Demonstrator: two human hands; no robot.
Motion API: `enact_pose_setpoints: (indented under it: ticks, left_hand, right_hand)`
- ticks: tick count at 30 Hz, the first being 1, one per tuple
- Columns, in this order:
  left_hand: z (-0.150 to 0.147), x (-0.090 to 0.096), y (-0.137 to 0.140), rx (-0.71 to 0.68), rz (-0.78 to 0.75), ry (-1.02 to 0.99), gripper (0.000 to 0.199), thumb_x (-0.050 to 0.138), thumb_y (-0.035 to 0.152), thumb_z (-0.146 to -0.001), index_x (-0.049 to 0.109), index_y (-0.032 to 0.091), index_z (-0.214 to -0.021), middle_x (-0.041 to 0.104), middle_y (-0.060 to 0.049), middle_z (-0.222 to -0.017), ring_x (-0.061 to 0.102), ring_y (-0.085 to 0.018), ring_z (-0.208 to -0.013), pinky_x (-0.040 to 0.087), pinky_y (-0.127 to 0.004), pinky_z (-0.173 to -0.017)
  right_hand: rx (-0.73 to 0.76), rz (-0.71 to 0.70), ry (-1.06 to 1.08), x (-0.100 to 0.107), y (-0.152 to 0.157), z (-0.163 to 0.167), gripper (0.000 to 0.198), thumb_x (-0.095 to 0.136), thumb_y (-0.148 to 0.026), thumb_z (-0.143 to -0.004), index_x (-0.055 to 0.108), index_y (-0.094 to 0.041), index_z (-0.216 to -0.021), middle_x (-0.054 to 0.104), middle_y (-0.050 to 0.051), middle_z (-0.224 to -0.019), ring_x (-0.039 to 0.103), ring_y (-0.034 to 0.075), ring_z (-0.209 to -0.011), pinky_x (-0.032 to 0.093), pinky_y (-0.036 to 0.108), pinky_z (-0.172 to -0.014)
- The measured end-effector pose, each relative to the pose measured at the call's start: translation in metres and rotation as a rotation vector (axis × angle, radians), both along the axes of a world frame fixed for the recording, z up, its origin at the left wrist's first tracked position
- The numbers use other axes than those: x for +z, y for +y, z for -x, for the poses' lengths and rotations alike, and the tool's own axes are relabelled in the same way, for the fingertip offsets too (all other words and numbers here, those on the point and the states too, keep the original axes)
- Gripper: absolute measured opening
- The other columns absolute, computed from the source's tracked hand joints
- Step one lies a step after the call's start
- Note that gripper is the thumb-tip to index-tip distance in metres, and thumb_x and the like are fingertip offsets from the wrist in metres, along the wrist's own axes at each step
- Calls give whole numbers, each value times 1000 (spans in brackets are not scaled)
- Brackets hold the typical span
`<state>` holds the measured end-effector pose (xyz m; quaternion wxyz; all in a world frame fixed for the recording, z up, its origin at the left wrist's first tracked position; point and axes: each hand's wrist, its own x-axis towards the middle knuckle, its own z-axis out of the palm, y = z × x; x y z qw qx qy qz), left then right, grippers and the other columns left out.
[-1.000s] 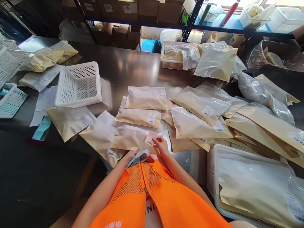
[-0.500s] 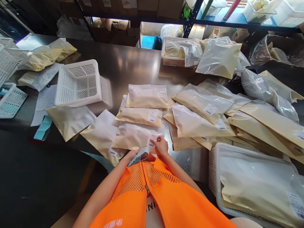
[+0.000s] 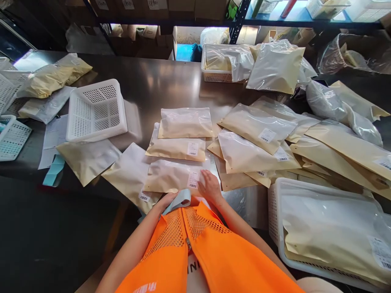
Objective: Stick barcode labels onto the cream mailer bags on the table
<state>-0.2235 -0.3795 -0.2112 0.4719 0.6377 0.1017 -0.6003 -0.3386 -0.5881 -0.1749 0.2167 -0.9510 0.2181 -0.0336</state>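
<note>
In the head view, my right hand (image 3: 210, 186) rests on the right end of the nearest plastic garment bag (image 3: 168, 175), fingers stretched out beside its white barcode label (image 3: 193, 178). Close to my body, my left hand (image 3: 169, 200) is closed on a curled light-blue label backing strip (image 3: 182, 198); its fingertips are partly hidden. Two more packed bags lie behind the nearest one: a middle bag (image 3: 171, 148) with a barcode label, and a far bag (image 3: 185, 122) showing no label. A larger labelled bag (image 3: 126, 173) lies to the left, partly under the nearest.
Overlapping labelled bags (image 3: 256, 150) spread over the right side of the metal table (image 3: 146, 77). A white basket (image 3: 276, 219) holding bags stands at the front right. Another white basket (image 3: 97, 134) sits at the left, near a folded blue label strip (image 3: 54, 170). Shelving (image 3: 171, 22) lines the back.
My right hand has let go of the label's edge and flattened onto the bag to its right. The label now lies on the bag. My left hand still holds the strip. The view shifted slightly.
</note>
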Motion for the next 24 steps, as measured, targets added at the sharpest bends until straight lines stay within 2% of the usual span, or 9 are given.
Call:
enact_pose_setpoints:
  ticks: [2, 5, 6, 8, 11, 14, 16, 20, 24]
  left_hand:
    - [-8, 13, 5, -92, 34, -84, 46, 74, 56, -63, 69, 10, -65, 63, -5, -63, 52, -16, -61, 41, -27, -60]
    - [-24, 36, 17, -169, 56, -247, 50, 72, 61, -62, 64, 12, -54, 55, -1, -54, 44, -14, -57, 35, -26, -57]
    - [-30, 44, 21, -173, 51, -307, 52, 70, 62, -62, 60, 13, -49, 50, 1, -50, 41, -13, -55, 32, -26, -54]
    - [-41, 60, 29, -157, 32, -426, 53, 66, 63, -66, 57, 15, -47, 44, 3, -47, 36, -12, -54, 27, -25, -52]
    - [-51, 86, 30, -112, 15, -553, 46, 61, 59, -73, 67, 14, -63, 53, 1, -57, 42, -13, -59, 28, -24, -53]
    - [-54, 111, 19, -40, 59, -644, 41, 60, 54, -77, 71, 14, -79, 63, -2, -71, 49, -14, -65, 36, -22, -56]
    - [-55, 126, 12, 0, 123, -660, 38, 63, 50, -76, 71, 14, -87, 63, -2, -74, 51, -13, -65, 38, -21, -58]
    - [-62, 144, 13, -78, 198, -470, 47, 71, 39, -73, 63, 16, -114, 57, 3, -63, 50, -10, -58, 36, -19, -54]
    - [-70, 143, 28, -231, 236, -185, 54, 72, 20, -63, 63, 16, -116, 67, -2, -75, 57, -13, -64, 39, -19, -54]
  right_hand:
    - [347, 31, -35, -8, 6, 5, 49, 53, -29, -89, 46, -22, -138, 46, 11, -144, 31, 27, -140, 25, 48, -113]
    - [613, -127, -14, -16, 10, 15, 32, 55, -18, -87, 64, -29, -116, 62, 2, -128, 40, 25, -135, 24, 51, -113]
    - [605, -222, -11, -14, 10, 17, 25, 54, -16, -88, 68, -28, -105, 68, 2, -118, 47, 24, -129, 28, 50, -111]
    - [427, -438, -29, -2, 11, 16, 20, 52, -21, -90, 71, -25, -95, 72, 5, -105, 59, 23, -115, 38, 46, -104]
    - [109, -840, -41, 30, 18, 2, 26, 55, -35, -89, 67, -21, -108, 69, 9, -110, 64, 22, -104, 48, 38, -93]
    - [190, -1317, 60, 59, 34, -22, 64, 75, -34, -70, 52, -21, -128, 63, 9, -121, 62, 22, -106, 52, 34, -87]
    - [238, -1508, 64, 69, 44, -39, 74, 80, -29, -61, 49, -21, -128, 65, 7, -114, 64, 20, -98, 53, 31, -81]
    - [-9, -1527, -143, 80, 41, -65, 53, 72, -23, -61, 58, -20, -112, 66, 0, -89, 61, 13, -77, 50, 25, -70]
    - [-177, -1441, -354, 106, 20, -73, 48, 70, -22, -59, 61, -22, -106, 66, 2, -103, 60, 15, -85, 50, 25, -72]
